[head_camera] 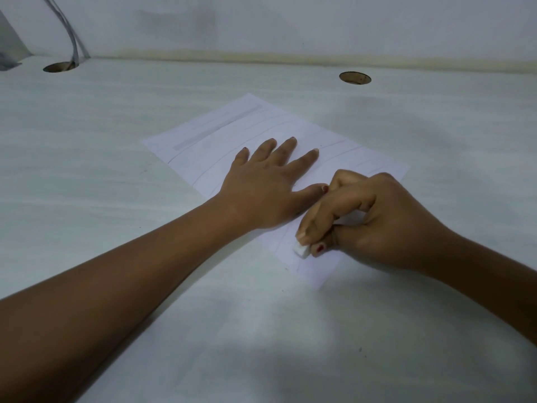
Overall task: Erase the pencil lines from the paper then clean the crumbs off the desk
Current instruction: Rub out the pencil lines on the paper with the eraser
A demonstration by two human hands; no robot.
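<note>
Pinching the small white eraser (301,250) betw. thumb and forefinger, the right hand (377,225) pressed it onto the near corner of the paper (220,132), which lay skewed on the white desk (116,199). The left hand (270,184) lay flat w/ fingers spread on the sheet's middle, holding it down. Faint pencil lines (334,144) showed across the far half, so erasure was judged early-stage. Risk 1: the near corner lay outside the left hand's hold, so a hard stroke toward the edge could buckle or tear it. Risk 2: only a short end of the eraser protruded, so fingertips could smear graphite. Risk 3: the left forearm extended low over the desk and could scatter crumbs; none were discernible at this res. Risk 4: dim light could hide residual marks.
</note>
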